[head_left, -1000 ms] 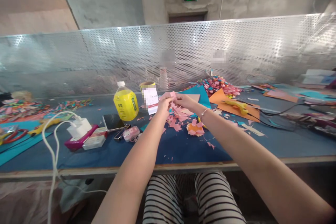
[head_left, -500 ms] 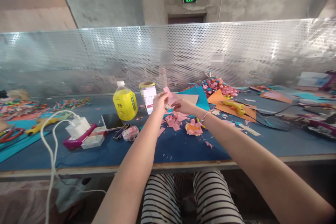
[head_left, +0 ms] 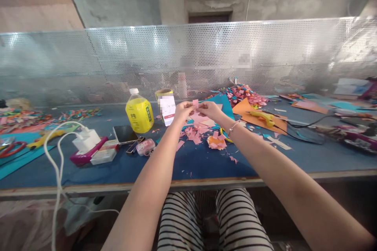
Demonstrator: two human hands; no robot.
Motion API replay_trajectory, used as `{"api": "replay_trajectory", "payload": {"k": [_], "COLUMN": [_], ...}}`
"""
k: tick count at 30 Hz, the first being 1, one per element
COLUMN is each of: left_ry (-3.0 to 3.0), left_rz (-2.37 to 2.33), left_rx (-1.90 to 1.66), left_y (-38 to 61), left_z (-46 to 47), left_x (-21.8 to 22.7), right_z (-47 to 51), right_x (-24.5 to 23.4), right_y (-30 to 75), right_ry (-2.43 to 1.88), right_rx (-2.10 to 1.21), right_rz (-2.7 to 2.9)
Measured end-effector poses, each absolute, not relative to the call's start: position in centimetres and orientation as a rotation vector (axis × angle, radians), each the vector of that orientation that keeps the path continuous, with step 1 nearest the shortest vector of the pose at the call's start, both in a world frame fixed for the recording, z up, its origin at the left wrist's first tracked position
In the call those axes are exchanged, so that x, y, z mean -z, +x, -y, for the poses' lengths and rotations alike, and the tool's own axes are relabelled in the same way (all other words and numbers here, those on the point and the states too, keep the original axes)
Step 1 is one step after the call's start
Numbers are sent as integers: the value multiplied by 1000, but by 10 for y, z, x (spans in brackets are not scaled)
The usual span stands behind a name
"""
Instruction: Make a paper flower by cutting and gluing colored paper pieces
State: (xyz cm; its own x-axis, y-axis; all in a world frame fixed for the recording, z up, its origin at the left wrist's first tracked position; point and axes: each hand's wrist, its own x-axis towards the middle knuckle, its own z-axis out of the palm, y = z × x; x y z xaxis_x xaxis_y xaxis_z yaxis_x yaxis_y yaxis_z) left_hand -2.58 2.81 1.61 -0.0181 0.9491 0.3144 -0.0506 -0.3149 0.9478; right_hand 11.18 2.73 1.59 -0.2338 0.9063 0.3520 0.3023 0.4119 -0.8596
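Observation:
My left hand point(head_left: 183, 110) and my right hand point(head_left: 211, 110) meet above the blue table point(head_left: 203, 160), and both pinch a small pink paper piece point(head_left: 195, 103) between their fingertips. A bracelet point(head_left: 232, 126) sits on my right wrist. Under the hands lies a litter of pink paper scraps point(head_left: 198, 130), with an orange and pink paper flower point(head_left: 216, 141) just to the right of them.
A yellow drink bottle point(head_left: 139, 111), a phone point(head_left: 123, 134), a white charger with cable point(head_left: 85, 141) and a pink-handled tool point(head_left: 88, 155) lie at the left. A yellow glue gun point(head_left: 265, 116) rests on orange paper at the right. A perforated metal screen point(head_left: 118, 62) closes off the back.
My right hand has come back up to the left hand and pinches the pink piece with it. Half a second ago the left hand held the piece alone, a little higher.

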Motion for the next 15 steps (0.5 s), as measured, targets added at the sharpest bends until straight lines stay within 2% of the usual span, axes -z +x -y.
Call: {"api": "replay_trajectory", "payload": {"k": [4, 10, 15], "left_ry": [1517, 1732, 1804], "left_rz": [-1069, -1107, -1164], "left_rx": [-1337, -927, -801], "left_y": [-31, -39, -43], "left_z": [-22, -15, -17], "left_x": [-23, -24, -23], "right_z": [-26, -21, -19], "right_x": [-16, -3, 2], "right_y": [113, 113, 114], "right_ry": [-1097, -1077, -1119], "right_rx": [-820, -899, -849], "right_rz": [1739, 1676, 1696]}}
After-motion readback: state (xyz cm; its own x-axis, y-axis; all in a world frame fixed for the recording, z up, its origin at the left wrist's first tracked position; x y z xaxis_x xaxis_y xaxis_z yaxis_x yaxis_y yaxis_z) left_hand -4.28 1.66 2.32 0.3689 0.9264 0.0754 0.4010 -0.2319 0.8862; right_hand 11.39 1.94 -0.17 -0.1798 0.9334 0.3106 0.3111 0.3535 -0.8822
